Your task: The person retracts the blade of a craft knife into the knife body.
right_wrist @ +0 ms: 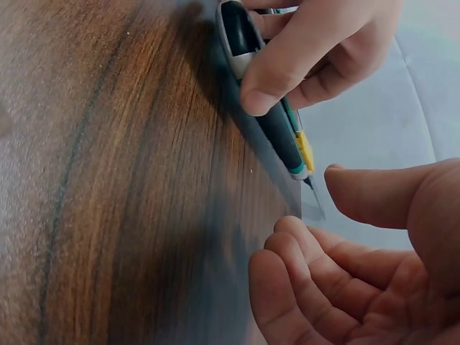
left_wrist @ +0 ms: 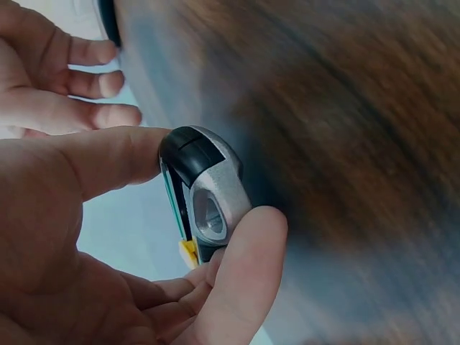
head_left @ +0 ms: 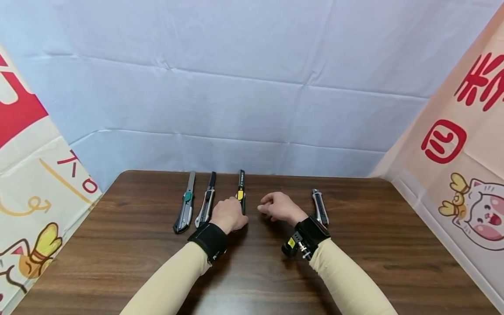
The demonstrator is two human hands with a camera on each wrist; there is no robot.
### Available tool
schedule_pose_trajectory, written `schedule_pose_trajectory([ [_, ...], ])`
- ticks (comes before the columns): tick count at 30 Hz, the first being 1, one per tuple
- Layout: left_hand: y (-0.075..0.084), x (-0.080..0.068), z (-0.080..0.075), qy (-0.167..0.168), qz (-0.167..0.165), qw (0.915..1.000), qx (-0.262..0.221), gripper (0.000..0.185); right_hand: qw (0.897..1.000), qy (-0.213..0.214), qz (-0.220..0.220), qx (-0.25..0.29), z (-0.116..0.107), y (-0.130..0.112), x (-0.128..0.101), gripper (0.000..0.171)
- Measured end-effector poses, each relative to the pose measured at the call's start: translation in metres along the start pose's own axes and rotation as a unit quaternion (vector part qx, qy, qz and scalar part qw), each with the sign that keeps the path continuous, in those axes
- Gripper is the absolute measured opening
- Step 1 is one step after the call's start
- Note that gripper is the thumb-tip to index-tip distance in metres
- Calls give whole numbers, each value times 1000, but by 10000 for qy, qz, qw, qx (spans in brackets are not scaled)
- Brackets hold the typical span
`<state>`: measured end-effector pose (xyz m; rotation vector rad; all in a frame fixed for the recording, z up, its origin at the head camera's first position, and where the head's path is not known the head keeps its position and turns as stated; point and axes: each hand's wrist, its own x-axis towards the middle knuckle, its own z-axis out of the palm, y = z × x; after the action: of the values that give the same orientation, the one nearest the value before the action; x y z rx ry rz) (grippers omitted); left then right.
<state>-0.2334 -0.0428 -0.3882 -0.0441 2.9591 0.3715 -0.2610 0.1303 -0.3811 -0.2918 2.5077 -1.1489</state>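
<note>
Four utility knives lie in a row at the far side of the wooden table [head_left: 252,271]. My left hand [head_left: 235,213] pinches the butt end of the black knife with the yellow slider [head_left: 241,192] between thumb and a finger. The left wrist view shows that grey and black butt end [left_wrist: 214,210] close up. In the right wrist view the same knife [right_wrist: 277,129] rests on the table, a short blade tip showing. My right hand [head_left: 268,206] hovers just right of it, fingers [right_wrist: 302,280] loosely curled, holding nothing.
Left of the held knife lie a grey knife with a green slider [head_left: 186,205] and a black and silver one [head_left: 206,203]. Another silver knife [head_left: 320,205] lies beside my right wrist. Cloth walls stand behind and on both sides of the table.
</note>
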Motion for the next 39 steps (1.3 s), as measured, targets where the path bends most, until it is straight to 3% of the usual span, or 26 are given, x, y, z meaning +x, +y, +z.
schedule_pose_trajectory([
  [15, 9, -26, -14, 333, 500, 9970, -481, 52, 9994, 145, 112, 298, -6, -6, 2, 40],
  [24, 17, -33, -7, 590, 908, 9919, -658, 45, 9926, 418, 245, 1116, 2, -12, 6, 44],
  [31, 21, -34, -5, 561, 981, 9914, -652, 46, 9852, 536, 299, 1598, 9, -14, 8, 31],
  [39, 21, -34, -3, 520, 913, 9917, -743, 52, 9825, 527, 313, 1756, 8, -11, 9, 31],
])
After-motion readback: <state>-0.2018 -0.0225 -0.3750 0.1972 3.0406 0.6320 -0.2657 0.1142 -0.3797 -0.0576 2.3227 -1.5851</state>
